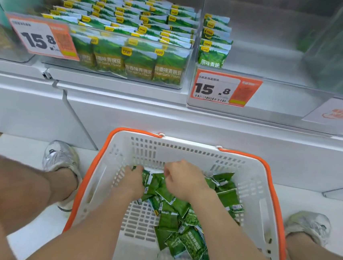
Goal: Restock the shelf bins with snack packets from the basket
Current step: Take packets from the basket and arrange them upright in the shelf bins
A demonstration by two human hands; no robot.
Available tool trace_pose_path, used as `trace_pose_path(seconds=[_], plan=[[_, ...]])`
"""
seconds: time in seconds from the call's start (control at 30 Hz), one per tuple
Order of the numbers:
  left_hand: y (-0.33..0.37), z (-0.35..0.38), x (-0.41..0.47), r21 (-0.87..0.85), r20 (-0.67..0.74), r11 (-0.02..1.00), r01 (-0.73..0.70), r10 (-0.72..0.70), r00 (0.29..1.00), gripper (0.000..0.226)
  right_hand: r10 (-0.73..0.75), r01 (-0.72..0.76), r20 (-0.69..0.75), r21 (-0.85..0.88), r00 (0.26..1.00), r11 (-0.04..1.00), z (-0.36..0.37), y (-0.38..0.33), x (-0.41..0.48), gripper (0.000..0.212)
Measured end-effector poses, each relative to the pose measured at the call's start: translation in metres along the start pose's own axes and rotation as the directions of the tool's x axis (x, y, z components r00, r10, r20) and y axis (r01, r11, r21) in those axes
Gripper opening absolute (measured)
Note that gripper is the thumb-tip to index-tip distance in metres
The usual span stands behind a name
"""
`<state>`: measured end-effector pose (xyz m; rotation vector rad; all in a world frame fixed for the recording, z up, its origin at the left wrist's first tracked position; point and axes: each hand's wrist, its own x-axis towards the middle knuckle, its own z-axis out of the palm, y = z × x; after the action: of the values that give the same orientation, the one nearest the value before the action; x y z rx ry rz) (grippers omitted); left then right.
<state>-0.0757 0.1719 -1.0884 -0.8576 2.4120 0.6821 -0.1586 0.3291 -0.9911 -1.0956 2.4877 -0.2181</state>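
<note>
1. Both hands are down in the white basket point(247, 156), which sits on the floor below the shelf. The left hand point(133, 181) has its fingers buried among the green snack packets point(178, 224), so I cannot tell its grip. The right hand point(184, 181) curls thumb and fingers onto packets at the far end of the heap.
2. Up on the shelf, the left bin point(183, 82) is packed full, while the right bin point(278, 56) holds only one row against its left wall.
3. To my eye, the best approach is to gather a flat, aligned stack between both hands, then stand it upright, labels forward, beside that row.
</note>
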Motion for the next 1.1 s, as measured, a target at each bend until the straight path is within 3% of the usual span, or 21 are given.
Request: trace_pose_path(seconds=[0.1, 0.17, 0.23, 0.4, 0.5, 0.63, 0.73, 0.87, 0.97, 1.03, 1.1], plan=[[-0.008, 0.010, 0.015, 0.001, 0.074, 0.995, -0.104, 0.104, 0.992, 0.064, 0.023, -0.025, 0.044, 0.040, 0.999, 0.999, 0.011, 0.006, 0.008, 0.018], [-0.019, 0.019, 0.029, 0.057, 0.064, 0.987, -0.148, 0.144, 0.987, 0.055, 0.038, -0.042, 0.063, 0.061, 0.997, 0.997, 0.016, 0.010, 0.012, 0.021], [-0.027, 0.027, 0.042, 0.014, 0.006, 0.991, -0.131, 0.131, 0.991, 0.043, 0.049, -0.056, 0.074, 0.089, 0.996, 0.995, 0.019, 0.015, 0.015, 0.022], [-0.019, 0.014, 0.034, 0.026, -0.125, 0.999, -0.031, 0.034, 0.992, 0.049, 0.068, -0.082, 0.095, 0.149, 0.993, 0.985, 0.023, 0.021, 0.018, 0.026], [-0.019, 0.010, 0.027, 0.044, -0.203, 0.998, 0.049, -0.039, 0.978, 0.041, 0.093, -0.113, 0.104, 0.199, 0.990, 0.973, 0.024, 0.023, 0.016, 0.027], [-0.005, -0.008, 0.011, 0.026, -0.320, 1.000, -0.016, 0.024, 0.947, 0.014, 0.115, -0.139, 0.104, 0.260, 0.988, 0.956, 0.019, 0.024, 0.012, 0.029], [0.011, -0.026, 0.002, -0.114, -0.354, 0.986, -0.120, 0.072, 0.932, 0.016, 0.119, -0.138, 0.089, 0.247, 0.989, 0.959, 0.012, 0.024, 0.005, 0.032], [0.032, -0.061, -0.011, -0.392, -0.128, 0.902, -0.184, 0.145, 0.981, 0.023, 0.098, -0.084, -0.079, 0.172, 0.992, 0.981, 0.003, 0.024, -0.010, 0.046], [0.049, -0.086, -0.032, -0.666, 0.094, 0.741, -0.083, 0.194, 0.976, 0.022, 0.056, -0.006, -0.161, 0.300, 0.985, 0.954, -0.002, 0.024, -0.020, 0.059], [0.057, -0.098, -0.045, -0.745, 0.189, 0.667, 0.002, 0.207, 0.960, 0.023, 0.069, 0.026, -0.207, 0.426, 0.976, 0.904, -0.008, 0.024, -0.024, 0.044], [0.063, -0.105, -0.055, -0.750, 0.221, 0.661, 0.030, 0.208, 0.953, 0.025, 0.103, 0.047, -0.251, 0.530, 0.962, 0.846, -0.018, 0.024, -0.027, 0.025]])
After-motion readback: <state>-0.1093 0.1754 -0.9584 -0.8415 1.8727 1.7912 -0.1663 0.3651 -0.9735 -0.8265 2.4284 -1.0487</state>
